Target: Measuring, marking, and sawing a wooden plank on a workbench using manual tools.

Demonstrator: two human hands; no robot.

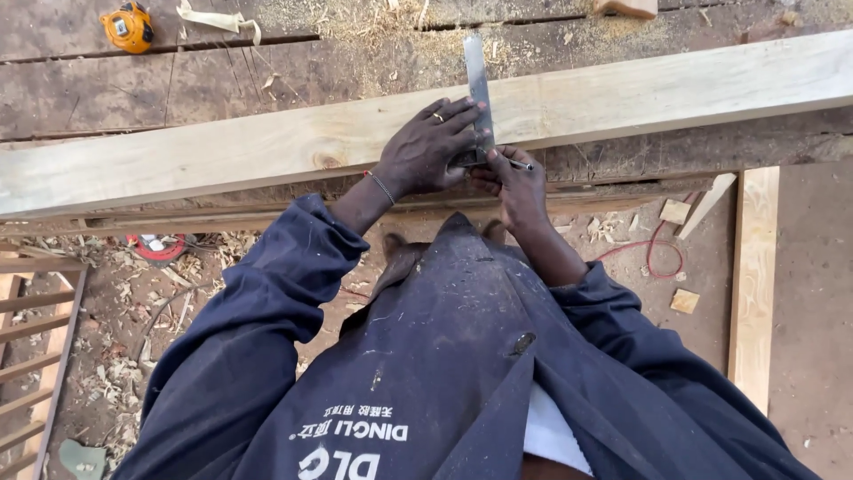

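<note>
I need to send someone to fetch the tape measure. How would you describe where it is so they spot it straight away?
Start at the long pale plank lying across the dark workbench. Look past it to the bench's far left corner. The tape measure sits there, a small round yellow-orange case, the only brightly coloured thing on the dark boards, beside a pale curled scrap.

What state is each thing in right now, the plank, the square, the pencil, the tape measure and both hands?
Plank: lying flat across the workbench, uncut where visible.
Metal square: blade laid across the plank, pressed down.
Pencil: held at the square's edge.
Tape measure: closed, lying apart on the bench.
Left hand: spread flat, holding the square.
Right hand: closed around the pencil.
</note>
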